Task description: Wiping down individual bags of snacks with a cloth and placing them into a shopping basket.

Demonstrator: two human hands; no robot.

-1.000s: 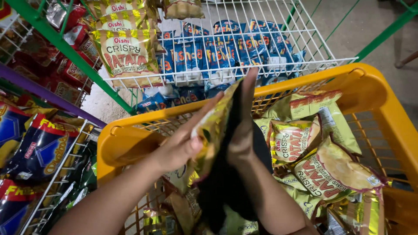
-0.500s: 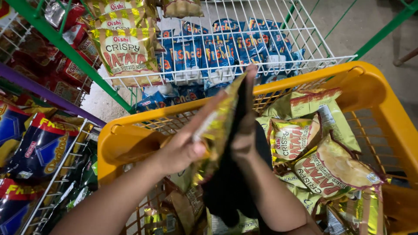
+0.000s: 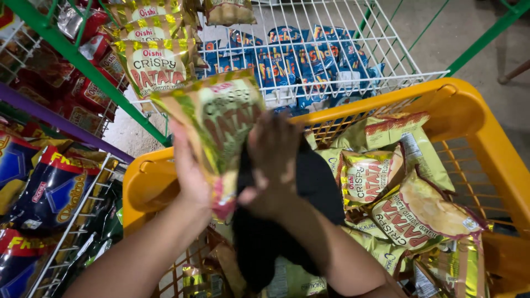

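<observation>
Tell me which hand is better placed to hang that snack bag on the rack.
Left, probably. The left hand grips the gold-green snack bag from behind, on the rack's side; the right hand holds a black cloth.

the snack bag (image 3: 218,118) between the two hands is smeared by motion, and its lower end vanishes behind the right hand (image 3: 273,165) and the black cloth (image 3: 276,232) draped there, so how the left hand's (image 3: 190,176) fingers sit on its far side can't be made out. the orange basket (image 3: 469,110) runs off the right and bottom edges, with its lower packets buried under the forearms. the dark blue bags (image 3: 44,187) on the left rack are cut by the frame.
</observation>
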